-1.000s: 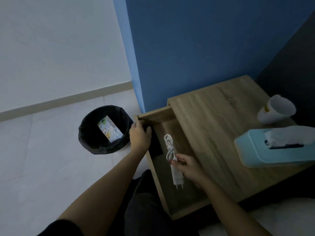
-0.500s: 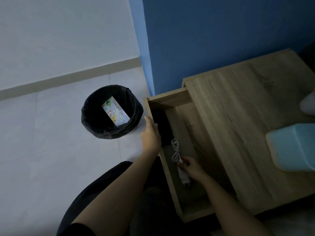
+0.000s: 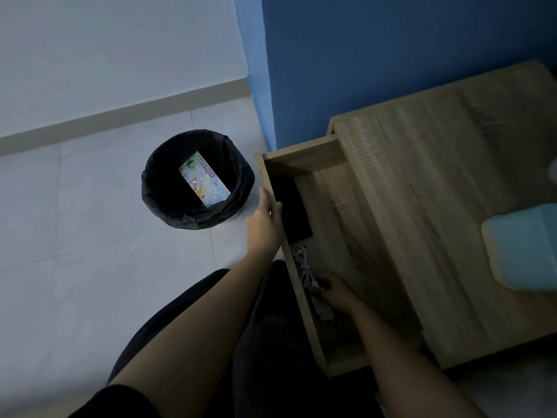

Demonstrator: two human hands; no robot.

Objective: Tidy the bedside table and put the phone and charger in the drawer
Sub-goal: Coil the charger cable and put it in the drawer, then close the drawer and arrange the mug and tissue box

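I am looking down into the open drawer (image 3: 340,236), which is standing pulled out toward the lower middle of the frame from the wooden bedside table (image 3: 452,191). The left hand (image 3: 265,224) is resting at the drawer's front wall, right of the frame's centre, thumb on the outer face and a fingertip hooked over the top edge; the fingers are loosely curled and gripping nothing else. I am reading that placement as steadying the drawer so it does not slide while the other hand works inside, and as being ready to push it shut.

The right hand (image 3: 334,289) is reaching down into the drawer in the lower middle of the frame, fingers bent over the white charger (image 3: 313,285). The charger's coiled cable is lying just above the hand against the front wall and the plug end is poking out below it. In this dim light I cannot tell whether the fingers are gripping the body or only resting on it, though the charger looks to be lying on the drawer floor.

The phone (image 3: 291,209) is lying flat as a dark slab in the upper part of the drawer, tucked along the front wall, just beside the left hand. The charger is lying in line beneath it, which I judge keeps both along one side.

A black-lined bin (image 3: 156,191) is standing on the floor left of the drawer, and a pale blue box (image 3: 524,248) is sitting at the right edge on the tabletop.
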